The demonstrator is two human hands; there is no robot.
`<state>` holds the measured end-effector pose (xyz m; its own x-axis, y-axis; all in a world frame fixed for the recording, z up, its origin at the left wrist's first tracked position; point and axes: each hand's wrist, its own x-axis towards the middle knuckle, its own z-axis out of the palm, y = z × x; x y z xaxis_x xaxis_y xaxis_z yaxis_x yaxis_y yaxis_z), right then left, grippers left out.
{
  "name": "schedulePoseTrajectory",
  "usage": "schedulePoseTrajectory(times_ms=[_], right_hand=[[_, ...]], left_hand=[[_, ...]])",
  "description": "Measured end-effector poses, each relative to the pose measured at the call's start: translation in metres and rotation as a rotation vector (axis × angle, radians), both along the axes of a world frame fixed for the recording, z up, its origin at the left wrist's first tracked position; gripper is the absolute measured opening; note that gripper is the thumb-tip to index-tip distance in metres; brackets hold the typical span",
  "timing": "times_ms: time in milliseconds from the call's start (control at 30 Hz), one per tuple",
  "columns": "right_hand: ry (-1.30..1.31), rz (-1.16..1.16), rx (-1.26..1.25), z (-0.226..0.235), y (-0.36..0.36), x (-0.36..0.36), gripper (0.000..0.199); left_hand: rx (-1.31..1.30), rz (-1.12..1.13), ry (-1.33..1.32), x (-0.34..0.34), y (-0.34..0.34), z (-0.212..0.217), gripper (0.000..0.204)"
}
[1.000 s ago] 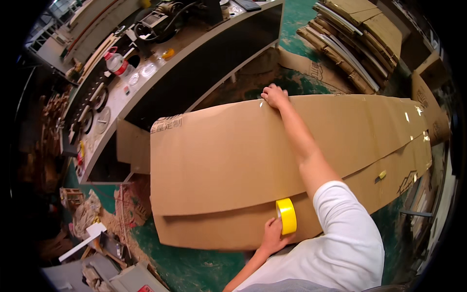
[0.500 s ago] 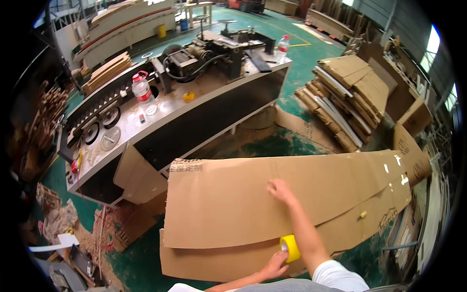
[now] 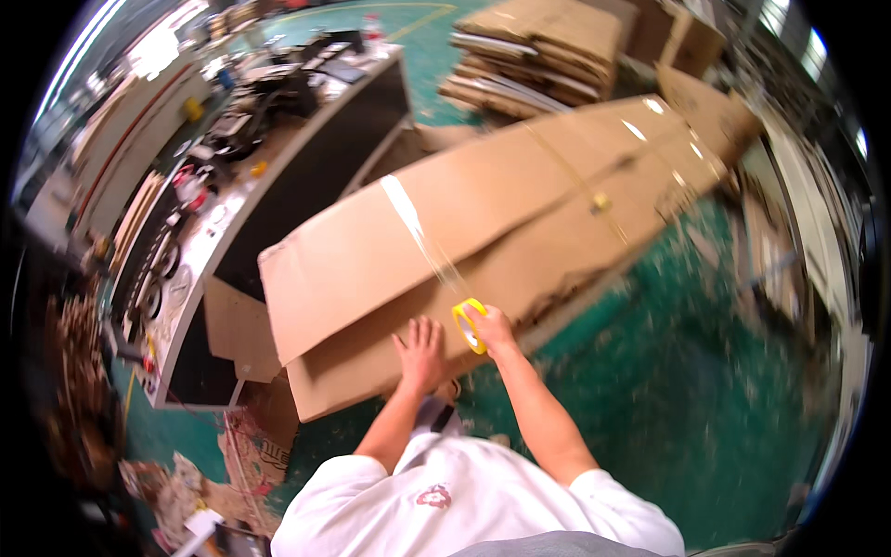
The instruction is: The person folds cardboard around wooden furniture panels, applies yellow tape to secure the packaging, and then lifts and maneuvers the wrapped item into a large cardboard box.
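A long package wrapped in brown cardboard (image 3: 371, 269) lies at a slant in front of me. My right hand (image 3: 494, 327) grips a yellow roll of packing tape (image 3: 471, 325) at the package's near edge. From the roll a shiny strip of clear tape (image 3: 408, 212) runs across the upper cardboard flap to its far edge. My left hand (image 3: 425, 355) lies with fingers spread on the near cardboard, left of the roll. Toward the right end, more tape pieces (image 3: 634, 131) and a thin strap with a small yellow lump (image 3: 600, 200) cross the package.
A long machine bench (image 3: 311, 148) with bottles and mechanical parts stands at the left. Behind the package is a stack of flattened cardboard packs (image 3: 538, 46). Boards (image 3: 807, 186) line the right side. Cardboard scraps and sawdust lie on the green floor (image 3: 687, 399).
The view has turned and shifted. The tape roll has passed from my left hand to my right, which has come back to the near edge. A tape strip now spans the flap; my left hand lies flat.
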<state>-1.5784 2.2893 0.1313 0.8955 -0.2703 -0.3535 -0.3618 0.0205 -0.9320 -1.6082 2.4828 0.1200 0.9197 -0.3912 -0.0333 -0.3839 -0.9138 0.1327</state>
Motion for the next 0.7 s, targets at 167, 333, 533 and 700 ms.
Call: schedulePoseTrajectory(times_ms=[167, 333, 533, 700], right_hand=[[0.186, 0.032, -0.368, -0.038, -0.011, -0.097, 0.066], [0.52, 0.082, -0.634, -0.1, -0.022, -0.102, 0.077], [0.576, 0.36, -0.581, -0.128, -0.035, -0.103, 0.067], [0.4, 0.22, -0.643, -0.06, -0.119, -0.093, 0.038]], left_hand=[[0.161, 0.013, 0.214, 0.02, -0.005, 0.016, 0.112], [0.12, 0.005, 0.415, 0.049, -0.034, 0.032, 0.104], [-0.145, -0.044, 0.009, 0.2, -0.067, -0.038, 0.086], [-0.226, 0.402, -0.021, 0.4, -0.077, -0.058, 0.09]])
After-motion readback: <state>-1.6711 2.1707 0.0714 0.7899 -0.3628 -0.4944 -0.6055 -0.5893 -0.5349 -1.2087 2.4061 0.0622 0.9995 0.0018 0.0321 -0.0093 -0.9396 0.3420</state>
